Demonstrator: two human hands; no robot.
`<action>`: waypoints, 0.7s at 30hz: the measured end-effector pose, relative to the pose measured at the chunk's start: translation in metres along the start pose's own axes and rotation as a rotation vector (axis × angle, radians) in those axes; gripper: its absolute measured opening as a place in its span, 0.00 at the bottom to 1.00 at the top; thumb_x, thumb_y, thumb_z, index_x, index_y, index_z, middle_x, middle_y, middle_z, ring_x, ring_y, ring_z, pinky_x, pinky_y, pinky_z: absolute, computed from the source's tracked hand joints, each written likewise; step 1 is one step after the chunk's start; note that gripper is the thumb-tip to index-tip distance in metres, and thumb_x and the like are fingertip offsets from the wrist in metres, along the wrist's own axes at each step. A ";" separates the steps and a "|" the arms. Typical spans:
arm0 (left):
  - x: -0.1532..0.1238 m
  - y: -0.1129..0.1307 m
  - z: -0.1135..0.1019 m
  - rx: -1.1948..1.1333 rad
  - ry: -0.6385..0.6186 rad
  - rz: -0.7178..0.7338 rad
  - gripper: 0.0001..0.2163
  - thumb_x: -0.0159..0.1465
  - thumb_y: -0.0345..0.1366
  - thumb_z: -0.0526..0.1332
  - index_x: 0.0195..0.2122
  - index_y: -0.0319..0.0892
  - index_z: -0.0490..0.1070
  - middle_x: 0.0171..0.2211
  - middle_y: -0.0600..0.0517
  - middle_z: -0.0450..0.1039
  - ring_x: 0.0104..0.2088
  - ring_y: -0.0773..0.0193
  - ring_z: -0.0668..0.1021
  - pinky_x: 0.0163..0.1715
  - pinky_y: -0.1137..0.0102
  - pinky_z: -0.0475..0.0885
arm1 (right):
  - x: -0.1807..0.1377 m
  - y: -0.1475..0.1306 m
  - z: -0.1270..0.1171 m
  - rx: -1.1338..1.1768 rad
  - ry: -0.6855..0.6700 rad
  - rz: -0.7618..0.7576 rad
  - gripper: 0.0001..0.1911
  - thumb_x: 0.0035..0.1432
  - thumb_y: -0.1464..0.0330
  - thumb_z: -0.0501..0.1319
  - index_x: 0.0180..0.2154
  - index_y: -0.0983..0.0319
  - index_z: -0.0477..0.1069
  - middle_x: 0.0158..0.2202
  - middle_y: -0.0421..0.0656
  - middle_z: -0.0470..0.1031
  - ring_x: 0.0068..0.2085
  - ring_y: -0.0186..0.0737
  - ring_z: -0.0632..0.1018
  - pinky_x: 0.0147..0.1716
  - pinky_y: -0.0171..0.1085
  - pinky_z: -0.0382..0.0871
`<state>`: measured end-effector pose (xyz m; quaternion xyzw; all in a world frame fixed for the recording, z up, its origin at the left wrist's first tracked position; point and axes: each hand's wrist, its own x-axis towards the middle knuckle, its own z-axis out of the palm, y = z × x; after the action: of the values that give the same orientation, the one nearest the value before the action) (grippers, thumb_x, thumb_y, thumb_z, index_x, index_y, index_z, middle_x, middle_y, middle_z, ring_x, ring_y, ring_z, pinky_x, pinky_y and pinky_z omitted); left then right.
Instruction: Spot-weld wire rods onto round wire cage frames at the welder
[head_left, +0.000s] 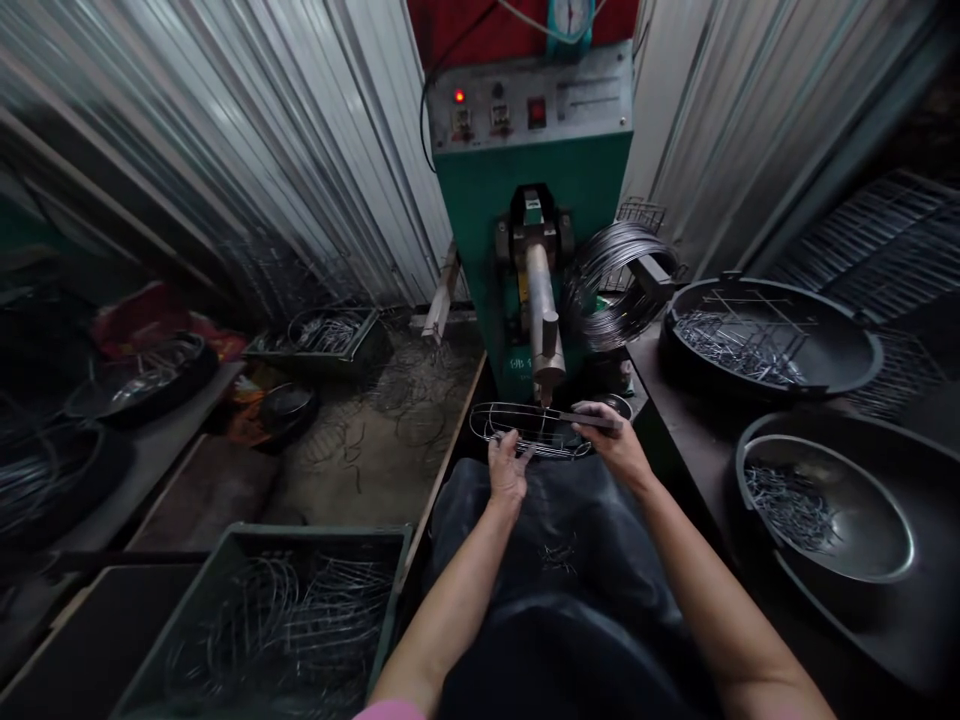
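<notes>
An oval wire basket frame point(517, 412) sits under the electrode tip of a green spot welding machine point(465, 230). My left hand point(508, 468) is closed on the near side of this frame, thumb on top. In my right hand point(615, 445) is a flat, dark metal bar point(592, 418), pinched between thumb and fingers, its left end reaching over the frame close to the electrode point(547, 375). Whether the bar touches the electrode I cannot tell. A few short wire pieces point(559, 553) lie on the dark apron over my lap.
At right, two large pans hold short wire pieces, the far pan point(847, 350) and the near pan point(825, 600). A wire coil point(622, 275) hangs beside the machine. A green crate point(247, 535) of bent wire parts stands at lower left; loose wires litter the floor point(390, 470).
</notes>
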<state>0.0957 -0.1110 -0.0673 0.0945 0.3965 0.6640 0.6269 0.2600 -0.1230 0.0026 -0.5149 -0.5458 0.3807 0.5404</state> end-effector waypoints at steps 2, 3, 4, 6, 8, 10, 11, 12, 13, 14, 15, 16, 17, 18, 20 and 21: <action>0.001 0.002 -0.002 0.002 -0.024 0.000 0.17 0.43 0.35 0.69 0.28 0.42 0.61 0.30 0.57 0.63 0.32 0.70 0.69 0.41 0.61 0.70 | 0.003 0.000 0.000 0.013 -0.064 0.042 0.14 0.46 0.60 0.66 0.35 0.61 0.73 0.36 0.43 0.76 0.39 0.42 0.75 0.42 0.40 0.67; 0.002 0.004 -0.003 0.010 -0.046 0.007 0.17 0.43 0.34 0.69 0.28 0.42 0.61 0.30 0.57 0.63 0.32 0.70 0.69 0.41 0.61 0.70 | 0.004 0.000 0.000 0.020 -0.100 0.064 0.14 0.45 0.59 0.66 0.33 0.61 0.73 0.34 0.43 0.76 0.38 0.42 0.75 0.41 0.40 0.67; 0.002 0.005 -0.004 0.019 -0.069 0.015 0.16 0.43 0.35 0.69 0.28 0.42 0.61 0.30 0.57 0.63 0.32 0.70 0.70 0.41 0.61 0.69 | 0.004 0.002 0.001 0.026 -0.131 0.081 0.14 0.45 0.59 0.66 0.32 0.62 0.73 0.32 0.43 0.76 0.37 0.42 0.75 0.40 0.40 0.67; 0.003 0.008 -0.003 0.038 -0.112 0.032 0.16 0.44 0.35 0.68 0.28 0.42 0.61 0.30 0.58 0.63 0.33 0.70 0.70 0.42 0.62 0.69 | 0.003 0.005 0.005 0.032 -0.133 0.074 0.14 0.45 0.58 0.66 0.30 0.62 0.74 0.31 0.42 0.75 0.36 0.41 0.75 0.40 0.40 0.67; 0.003 0.009 -0.002 0.046 -0.121 0.040 0.16 0.44 0.36 0.68 0.28 0.43 0.60 0.30 0.58 0.63 0.33 0.70 0.70 0.42 0.63 0.69 | 0.000 0.009 0.010 0.019 -0.047 0.026 0.13 0.46 0.59 0.66 0.31 0.61 0.73 0.31 0.42 0.75 0.36 0.40 0.74 0.40 0.40 0.67; 0.003 0.009 -0.001 0.044 -0.111 0.034 0.17 0.44 0.36 0.68 0.29 0.43 0.60 0.30 0.58 0.63 0.33 0.70 0.70 0.41 0.63 0.69 | -0.004 0.013 0.016 -0.011 0.051 -0.026 0.12 0.48 0.60 0.65 0.32 0.60 0.73 0.31 0.41 0.74 0.35 0.40 0.74 0.39 0.39 0.66; 0.003 0.008 0.000 0.040 -0.101 0.028 0.17 0.44 0.36 0.69 0.29 0.43 0.60 0.30 0.58 0.62 0.33 0.70 0.70 0.41 0.63 0.69 | -0.005 0.014 0.018 -0.029 0.086 -0.047 0.12 0.48 0.60 0.65 0.33 0.60 0.73 0.31 0.41 0.74 0.35 0.39 0.74 0.39 0.39 0.66; 0.003 0.007 0.000 0.036 -0.087 0.020 0.17 0.44 0.37 0.69 0.29 0.43 0.60 0.30 0.58 0.62 0.33 0.70 0.70 0.40 0.63 0.69 | -0.006 0.016 0.020 -0.044 0.105 -0.062 0.11 0.49 0.60 0.64 0.33 0.60 0.72 0.31 0.41 0.74 0.35 0.39 0.74 0.39 0.39 0.66; 0.003 0.005 -0.001 0.032 -0.073 0.012 0.17 0.44 0.37 0.69 0.29 0.43 0.61 0.29 0.58 0.62 0.33 0.69 0.70 0.40 0.63 0.69 | -0.006 0.017 0.022 -0.057 0.114 -0.072 0.11 0.50 0.61 0.64 0.33 0.60 0.72 0.31 0.41 0.74 0.35 0.39 0.74 0.38 0.39 0.66; 0.004 0.004 -0.001 0.027 -0.059 0.006 0.17 0.44 0.37 0.69 0.29 0.43 0.61 0.29 0.58 0.62 0.33 0.69 0.70 0.39 0.64 0.69 | -0.006 0.018 0.023 -0.069 0.115 -0.083 0.11 0.50 0.61 0.64 0.33 0.60 0.72 0.32 0.41 0.74 0.35 0.40 0.74 0.38 0.39 0.66; 0.004 0.003 -0.002 0.021 -0.049 0.003 0.17 0.44 0.38 0.69 0.29 0.43 0.61 0.29 0.57 0.62 0.33 0.69 0.70 0.39 0.64 0.69 | -0.006 0.019 0.023 -0.082 0.109 -0.094 0.10 0.50 0.61 0.64 0.33 0.60 0.72 0.32 0.42 0.74 0.35 0.40 0.74 0.38 0.39 0.66; 0.004 0.002 -0.002 0.017 -0.047 0.000 0.17 0.44 0.38 0.69 0.29 0.43 0.61 0.29 0.57 0.62 0.34 0.68 0.70 0.39 0.64 0.69 | -0.006 0.019 0.023 -0.099 0.099 -0.108 0.10 0.50 0.61 0.64 0.33 0.60 0.72 0.32 0.42 0.74 0.36 0.40 0.74 0.39 0.39 0.66; 0.004 0.001 -0.003 0.016 -0.051 -0.002 0.17 0.44 0.38 0.69 0.29 0.43 0.61 0.29 0.57 0.62 0.34 0.68 0.70 0.39 0.64 0.69 | -0.005 0.019 0.023 -0.117 0.088 -0.125 0.10 0.50 0.61 0.64 0.33 0.60 0.72 0.33 0.42 0.74 0.36 0.40 0.74 0.39 0.40 0.67; 0.004 0.001 -0.003 0.018 -0.060 -0.002 0.17 0.44 0.38 0.69 0.29 0.43 0.61 0.30 0.56 0.62 0.34 0.68 0.70 0.39 0.64 0.69 | -0.005 0.019 0.022 -0.133 0.077 -0.142 0.10 0.50 0.61 0.64 0.33 0.60 0.73 0.34 0.43 0.74 0.37 0.41 0.74 0.40 0.40 0.67; 0.004 0.001 -0.002 0.035 -0.077 0.000 0.17 0.44 0.38 0.69 0.29 0.43 0.61 0.30 0.57 0.63 0.33 0.69 0.70 0.39 0.65 0.69 | -0.004 0.018 0.020 -0.139 0.067 -0.157 0.10 0.50 0.61 0.64 0.32 0.60 0.73 0.35 0.43 0.74 0.38 0.41 0.74 0.41 0.41 0.67; 0.004 0.001 -0.001 0.044 -0.083 0.005 0.17 0.44 0.37 0.69 0.29 0.43 0.61 0.30 0.57 0.63 0.33 0.69 0.70 0.39 0.66 0.69 | -0.003 0.018 0.020 -0.131 0.073 -0.154 0.10 0.49 0.60 0.64 0.31 0.60 0.73 0.35 0.43 0.74 0.39 0.42 0.74 0.42 0.41 0.67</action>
<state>0.0938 -0.1079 -0.0685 0.1366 0.3846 0.6523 0.6386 0.2427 -0.1201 -0.0181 -0.5192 -0.5874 0.2826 0.5527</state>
